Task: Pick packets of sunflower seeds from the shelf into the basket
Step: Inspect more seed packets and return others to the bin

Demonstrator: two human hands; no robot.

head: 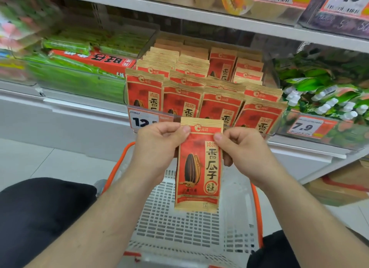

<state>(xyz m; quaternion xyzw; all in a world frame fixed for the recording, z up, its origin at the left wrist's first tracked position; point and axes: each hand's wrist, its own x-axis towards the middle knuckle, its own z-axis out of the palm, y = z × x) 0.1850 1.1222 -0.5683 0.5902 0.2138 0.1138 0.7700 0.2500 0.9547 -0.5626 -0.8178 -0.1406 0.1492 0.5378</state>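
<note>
While hands (157, 146) (245, 148) pinch packet (199, 168), basket (179, 227) below.

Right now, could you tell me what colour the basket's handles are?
Orange, on a white basket; the handles show clearly in the head view.

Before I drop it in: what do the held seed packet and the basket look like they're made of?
Sunflower seed packet: seems a thin paper-look laminate, matte kraft-tan edges, ribbed seals at top and bottom; it hangs flat from both hands' pinch. Basket: looks like moulded hard plastic, off-white, slotted grid walls, with an orange handle that also seems plastic.
</note>
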